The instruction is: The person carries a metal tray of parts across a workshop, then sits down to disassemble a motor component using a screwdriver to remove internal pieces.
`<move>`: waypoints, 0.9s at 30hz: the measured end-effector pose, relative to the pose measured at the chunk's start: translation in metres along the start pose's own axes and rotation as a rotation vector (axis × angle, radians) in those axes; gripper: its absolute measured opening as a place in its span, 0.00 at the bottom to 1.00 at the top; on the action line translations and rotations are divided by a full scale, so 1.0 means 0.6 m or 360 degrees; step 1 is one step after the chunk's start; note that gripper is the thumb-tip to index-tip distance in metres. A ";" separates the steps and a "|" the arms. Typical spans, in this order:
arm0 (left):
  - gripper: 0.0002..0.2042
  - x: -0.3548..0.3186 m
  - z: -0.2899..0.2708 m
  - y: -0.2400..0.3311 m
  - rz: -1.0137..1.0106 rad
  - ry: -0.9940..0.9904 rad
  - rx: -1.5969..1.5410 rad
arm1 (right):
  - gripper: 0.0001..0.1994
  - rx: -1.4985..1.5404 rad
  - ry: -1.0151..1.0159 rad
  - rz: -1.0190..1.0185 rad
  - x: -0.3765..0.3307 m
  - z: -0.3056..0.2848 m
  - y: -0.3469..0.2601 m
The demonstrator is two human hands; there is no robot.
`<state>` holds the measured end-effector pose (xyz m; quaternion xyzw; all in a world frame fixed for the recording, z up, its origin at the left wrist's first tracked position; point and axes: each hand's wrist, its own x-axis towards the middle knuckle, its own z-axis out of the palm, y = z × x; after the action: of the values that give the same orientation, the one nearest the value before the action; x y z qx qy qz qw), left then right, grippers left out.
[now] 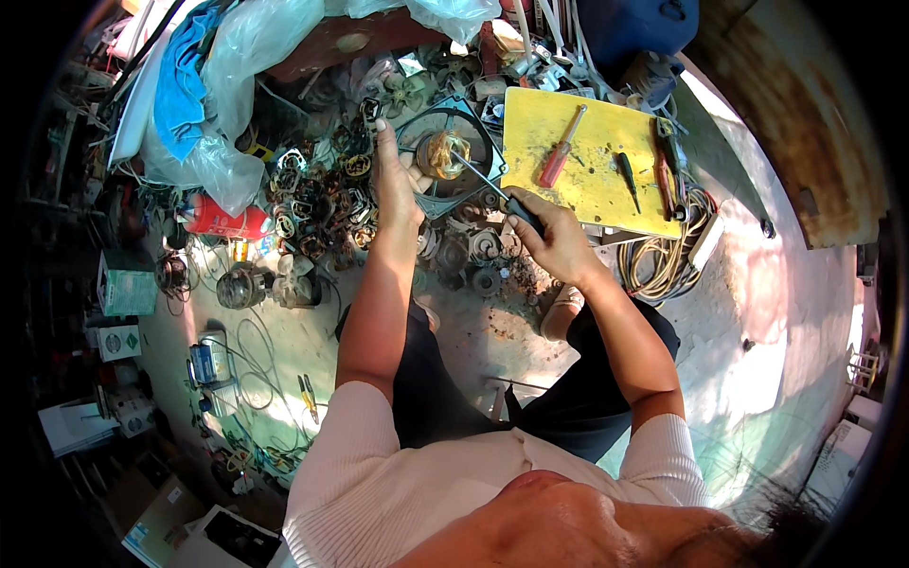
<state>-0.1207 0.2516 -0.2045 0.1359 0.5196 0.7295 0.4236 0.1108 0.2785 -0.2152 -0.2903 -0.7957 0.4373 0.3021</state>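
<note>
Here, at twelve o'clock, the left hand grasps the nine-o'clock side of a dark square frame around a copper winding; the fingers of the right hand clench a dark-handled screwdriver, its tip at the winding. Toward three o'clock from there, a yellow board bears a red-handled screwdriver.

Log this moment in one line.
left hand: against square frame | right hand: dark-handled screwdriver, tip at coil | yellow board: red screwdriver on top
</note>
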 end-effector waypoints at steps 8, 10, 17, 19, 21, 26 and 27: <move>0.39 0.003 -0.019 0.010 -0.0139 -0.0109 0.0089 | 0.16 -0.0077 -0.0016 0.0168 0.012 -0.017 -0.036; 0.40 0.002 -0.014 0.007 -0.0191 -0.0048 0.0032 | 0.16 0.0117 0.0088 0.0239 0.013 -0.008 -0.034; 0.38 0.018 -0.022 -0.014 -0.0376 0.0049 -0.0084 | 0.16 0.0539 0.0045 0.0315 0.015 0.016 0.008; 0.38 0.023 -0.028 -0.022 -0.0470 0.0083 -0.0085 | 0.17 0.0539 0.0058 0.0272 0.016 0.022 0.008; 0.37 0.018 -0.020 -0.025 -0.0513 0.0146 -0.0084 | 0.17 0.0545 0.0068 0.0262 0.015 0.023 0.007; 0.36 0.012 -0.006 -0.025 -0.0487 0.0209 -0.0254 | 0.17 0.0815 0.0049 0.0409 0.009 0.028 0.001; 0.35 0.020 -0.017 -0.040 -0.0483 0.0178 -0.0283 | 0.16 0.0925 0.0063 0.0444 0.009 0.032 -0.003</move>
<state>-0.1231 0.2568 -0.2326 -0.0228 0.4903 0.7067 0.5095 0.0929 0.2716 -0.2207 -0.3066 -0.5840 0.6777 0.3249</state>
